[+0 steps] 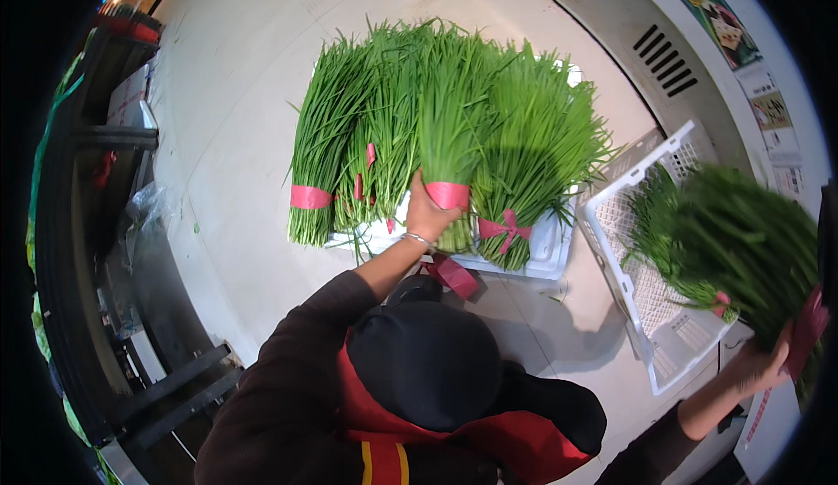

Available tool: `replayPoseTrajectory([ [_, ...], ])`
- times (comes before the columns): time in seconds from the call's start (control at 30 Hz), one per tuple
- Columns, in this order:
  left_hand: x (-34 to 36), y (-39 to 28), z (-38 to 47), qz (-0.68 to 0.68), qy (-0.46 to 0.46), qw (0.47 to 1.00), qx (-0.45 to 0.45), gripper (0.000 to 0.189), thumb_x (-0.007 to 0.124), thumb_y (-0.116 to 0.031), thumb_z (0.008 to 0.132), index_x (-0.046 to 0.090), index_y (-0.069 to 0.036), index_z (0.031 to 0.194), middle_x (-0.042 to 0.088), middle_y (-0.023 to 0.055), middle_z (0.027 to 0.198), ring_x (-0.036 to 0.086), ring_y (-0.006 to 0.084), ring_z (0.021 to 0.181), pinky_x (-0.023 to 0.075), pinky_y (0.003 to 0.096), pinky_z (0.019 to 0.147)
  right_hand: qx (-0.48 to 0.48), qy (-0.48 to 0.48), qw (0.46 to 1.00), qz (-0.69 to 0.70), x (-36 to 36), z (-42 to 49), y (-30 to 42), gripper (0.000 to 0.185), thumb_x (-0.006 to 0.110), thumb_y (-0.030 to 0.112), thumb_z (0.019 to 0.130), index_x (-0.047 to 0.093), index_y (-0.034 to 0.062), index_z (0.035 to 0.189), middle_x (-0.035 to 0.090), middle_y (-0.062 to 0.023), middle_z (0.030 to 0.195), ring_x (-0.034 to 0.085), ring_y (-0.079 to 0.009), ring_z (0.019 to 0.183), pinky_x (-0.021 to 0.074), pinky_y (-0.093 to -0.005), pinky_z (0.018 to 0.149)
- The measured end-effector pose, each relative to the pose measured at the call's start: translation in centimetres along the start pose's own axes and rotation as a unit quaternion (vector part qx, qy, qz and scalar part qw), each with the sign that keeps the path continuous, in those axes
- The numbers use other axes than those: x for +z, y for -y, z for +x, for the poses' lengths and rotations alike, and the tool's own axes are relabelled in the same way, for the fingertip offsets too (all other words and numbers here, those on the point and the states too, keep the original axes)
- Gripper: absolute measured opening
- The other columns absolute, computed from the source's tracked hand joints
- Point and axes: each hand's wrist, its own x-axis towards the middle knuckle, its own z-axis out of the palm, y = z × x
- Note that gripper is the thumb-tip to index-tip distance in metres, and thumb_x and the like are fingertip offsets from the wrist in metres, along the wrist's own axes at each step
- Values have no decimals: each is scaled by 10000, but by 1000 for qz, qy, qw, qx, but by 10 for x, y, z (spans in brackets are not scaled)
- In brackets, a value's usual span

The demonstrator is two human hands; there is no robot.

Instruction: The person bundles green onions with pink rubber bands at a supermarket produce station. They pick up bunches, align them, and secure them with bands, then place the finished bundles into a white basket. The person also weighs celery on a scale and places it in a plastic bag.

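My left hand is closed around the base of a bunch of long green garlic chives, just at its pink tape band. At the right edge, my right hand holds another chive bunch by its stems, near a dark pink band; its leaves are blurred. That bunch is over the white plastic crate, which stands tilted and has more chives inside. Beside my left hand lie a banded bunch and a bunch tied with a pink bow.
Under the chives is a white tray on the tiled floor. A dark pink strip or roll lies by my knees. A black shelf frame stands at left, and a vented white cabinet at upper right.
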Motion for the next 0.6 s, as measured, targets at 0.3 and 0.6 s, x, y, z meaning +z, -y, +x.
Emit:
replayPoseTrajectory([
  [0.3,-139,-26,-2,-508,48,830,-224,391,526,-237,789,502,40,1062,621,178,892,628,283,740,536,381,671,-276,390,879,-7,172,-75,-11,472,557,63,772,459,77,1234,448,-102,1286,388,-284,1209,235,-496,1022],
  [0.6,-167,-39,-16,-577,-8,806,-136,404,534,-243,783,514,57,1053,625,175,889,628,270,731,531,363,667,-220,656,701,-173,181,-218,-81,546,467,-52,730,443,101,1253,322,-68,1399,264,-331,1297,180,-541,1050],
])
